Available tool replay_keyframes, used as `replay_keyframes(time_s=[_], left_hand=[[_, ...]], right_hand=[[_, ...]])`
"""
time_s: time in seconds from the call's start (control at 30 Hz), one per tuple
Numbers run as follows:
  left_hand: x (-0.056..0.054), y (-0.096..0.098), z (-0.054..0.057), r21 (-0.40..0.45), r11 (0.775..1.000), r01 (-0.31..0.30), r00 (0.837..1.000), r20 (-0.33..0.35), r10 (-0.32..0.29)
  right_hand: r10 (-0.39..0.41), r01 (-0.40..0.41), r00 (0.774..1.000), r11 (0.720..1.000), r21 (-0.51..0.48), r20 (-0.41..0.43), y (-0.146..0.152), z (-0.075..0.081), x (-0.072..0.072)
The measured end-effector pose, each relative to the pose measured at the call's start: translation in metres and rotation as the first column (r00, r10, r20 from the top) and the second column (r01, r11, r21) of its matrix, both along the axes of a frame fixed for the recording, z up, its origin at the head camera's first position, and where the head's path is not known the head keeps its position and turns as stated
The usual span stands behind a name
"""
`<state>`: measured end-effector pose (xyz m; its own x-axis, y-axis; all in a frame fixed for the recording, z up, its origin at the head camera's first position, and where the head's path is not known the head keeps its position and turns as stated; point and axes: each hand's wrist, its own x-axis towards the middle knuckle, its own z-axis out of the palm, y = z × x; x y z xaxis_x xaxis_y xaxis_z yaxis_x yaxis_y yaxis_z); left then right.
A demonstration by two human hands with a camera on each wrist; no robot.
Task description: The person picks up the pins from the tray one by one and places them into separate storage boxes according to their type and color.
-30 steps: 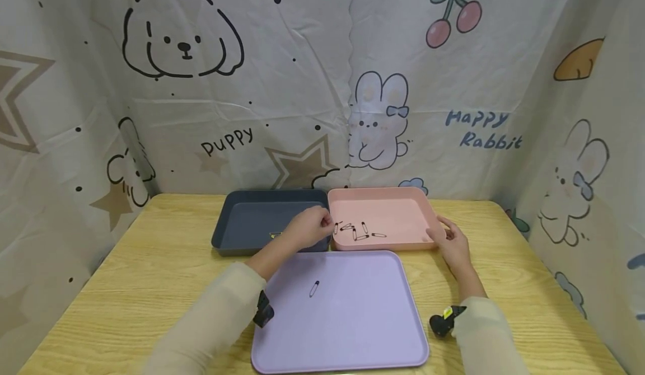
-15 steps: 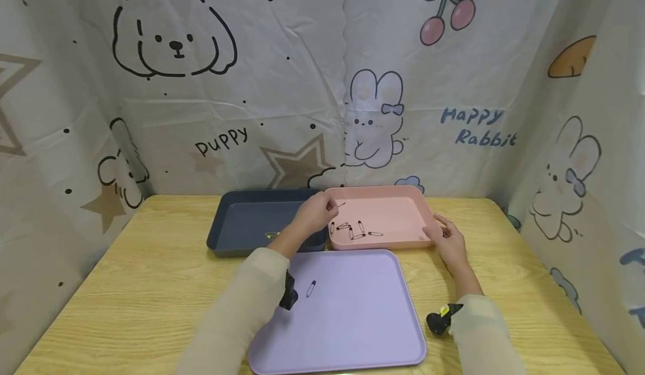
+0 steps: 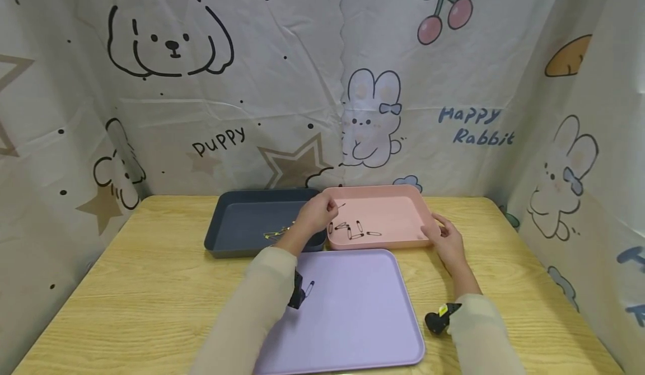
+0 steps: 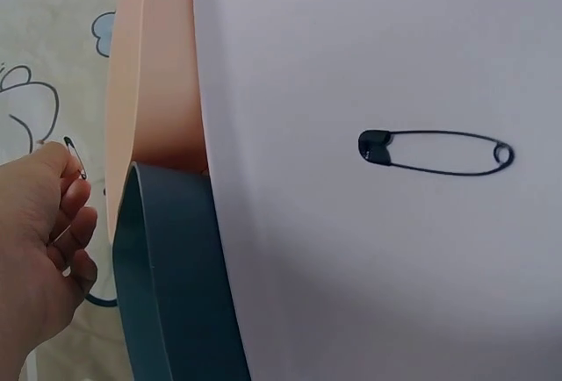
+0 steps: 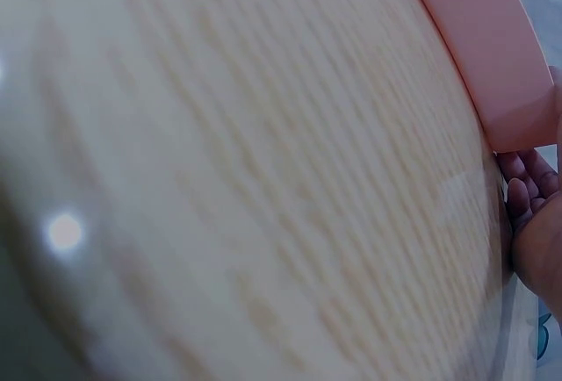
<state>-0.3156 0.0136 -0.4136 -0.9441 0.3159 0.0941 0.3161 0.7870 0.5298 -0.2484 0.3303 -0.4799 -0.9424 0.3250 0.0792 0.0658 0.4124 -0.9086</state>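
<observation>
My left hand (image 3: 316, 214) pinches a small black safety pin (image 4: 75, 158) between thumb and fingertip, over where the dark blue and pink trays meet. Several black safety pins (image 3: 356, 236) lie in the left part of the pink tray (image 3: 398, 210). My right hand (image 3: 450, 246) grips that tray's right side near its front corner, thumb at the rim and fingers around the outside. One black safety pin (image 4: 376, 147) lies on the lilac tray (image 3: 363, 313), beside the camera on my left wrist. Gold safety pins (image 3: 272, 235) sit in the dark blue tray (image 3: 242, 212), partly hidden by my left forearm.
The dark blue and pink trays stand side by side at the back of the wooden table (image 3: 131, 285), with the lilac tray in front of them. A printed cloth (image 3: 282, 95) hangs close behind and at both sides.
My left hand has moved slightly right and up with the safety pin, and its forearm has swung right over the lilac tray. More gold pins show. My right hand keeps its grip.
</observation>
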Motion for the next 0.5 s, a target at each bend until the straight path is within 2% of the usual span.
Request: replay_keyframes(time_s=[0.1, 0.27, 0.5], left_hand=[[-0.0005, 0.0008, -0.0011, -0.003, 1.0, 0.001, 1.0, 0.008, -0.001], [-0.0012, 0.0027, -0.005, -0.008, 0.999, -0.033, 0.999, 0.023, 0.033], [0.0001, 0.0012, -0.01, 0.018, 0.999, -0.046, 0.998, 0.043, 0.045]], right_hand=[[-0.001, 0.001, 1.0, 1.0, 0.003, 0.023, 0.001, -0.0002, -0.001], [-0.009, 0.009, 0.998, 1.0, 0.001, 0.054, 0.0018, 0.0009, -0.003], [-0.015, 0.015, 0.998, 1.0, 0.0, 0.053, 0.002, 0.0005, -0.0033]])
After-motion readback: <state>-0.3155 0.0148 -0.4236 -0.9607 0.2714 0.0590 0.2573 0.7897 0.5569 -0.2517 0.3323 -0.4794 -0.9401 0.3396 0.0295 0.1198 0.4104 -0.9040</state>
